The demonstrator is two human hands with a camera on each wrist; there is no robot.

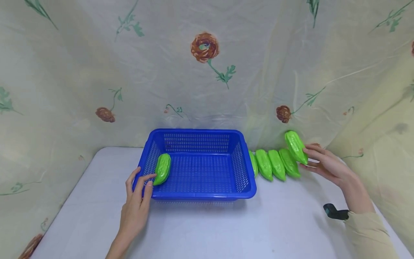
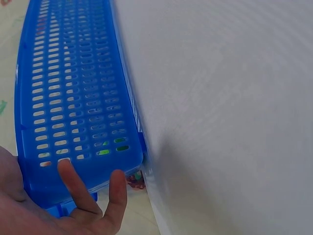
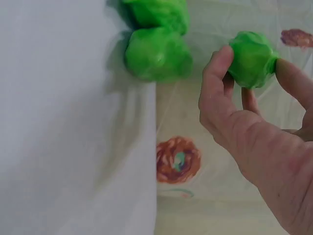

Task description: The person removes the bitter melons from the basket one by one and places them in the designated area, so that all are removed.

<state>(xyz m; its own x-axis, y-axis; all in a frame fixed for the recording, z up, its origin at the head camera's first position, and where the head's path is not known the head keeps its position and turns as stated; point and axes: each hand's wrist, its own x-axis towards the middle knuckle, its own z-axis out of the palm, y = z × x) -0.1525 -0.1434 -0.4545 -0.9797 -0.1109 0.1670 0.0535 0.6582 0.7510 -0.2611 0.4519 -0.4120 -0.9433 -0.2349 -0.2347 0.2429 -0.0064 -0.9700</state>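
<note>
A bright green ridged bitter melon (image 1: 295, 147) is pinched between the fingers and thumb of my right hand (image 1: 333, 167), raised above the table's back right part. Seen end-on in the right wrist view, the same bitter melon (image 3: 252, 59) sits between the fingertips. Below and left of it, several more bitter melons (image 1: 276, 164) lie in a row, the leftmost partly hidden by the basket. My left hand (image 1: 136, 207) grips the front left corner of the blue perforated basket (image 1: 203, 195). Inside, against the left wall, lies one bitter melon (image 1: 162, 169), close to the left fingertips.
A white-covered table (image 1: 207, 230) bears the basket and the row. Flower-patterned sheeting (image 1: 252, 64) hangs behind the table and along both sides. A black strap mount (image 1: 336, 212) sticks out at the right wrist.
</note>
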